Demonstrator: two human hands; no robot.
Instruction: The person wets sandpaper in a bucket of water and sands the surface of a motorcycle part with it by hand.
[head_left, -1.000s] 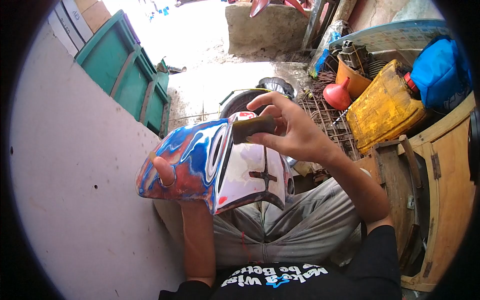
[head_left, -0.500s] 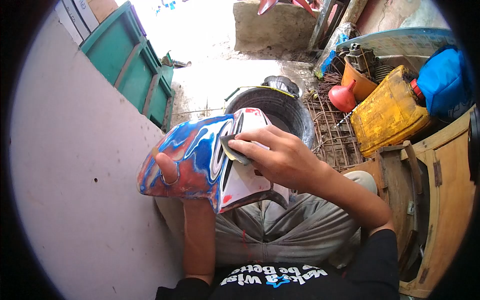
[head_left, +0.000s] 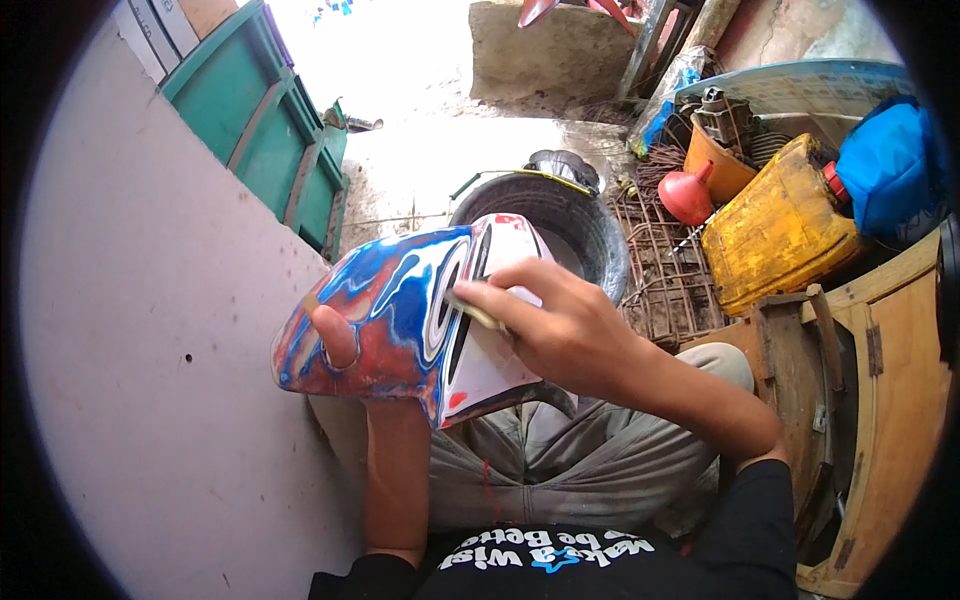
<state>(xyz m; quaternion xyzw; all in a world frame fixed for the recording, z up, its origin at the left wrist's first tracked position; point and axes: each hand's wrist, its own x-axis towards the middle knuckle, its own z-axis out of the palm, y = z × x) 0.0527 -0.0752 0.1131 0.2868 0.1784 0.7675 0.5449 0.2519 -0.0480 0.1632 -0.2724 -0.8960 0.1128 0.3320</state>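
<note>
2 hands on one painted shell (head_left: 405,290) – held up over the lap, btwn both hands. L hand (head_left: 338,338) is under it, thumb poking up thru an opening; other fingers hidden, can't tell how far closed. R hand (head_left: 570,320) nearly closed, pinching a thin pad (head_left: 480,309) against the shell's white part. Bucket (head_left: 598,235) just beyond R hand, yellow jerrycan (head_left: 775,235) well off to its right. Shell looks light, stiff, prob. plastic – smooth curve may slip, thin edges may crack. Best hold: opening rim + underside, approx. where L is.
</note>
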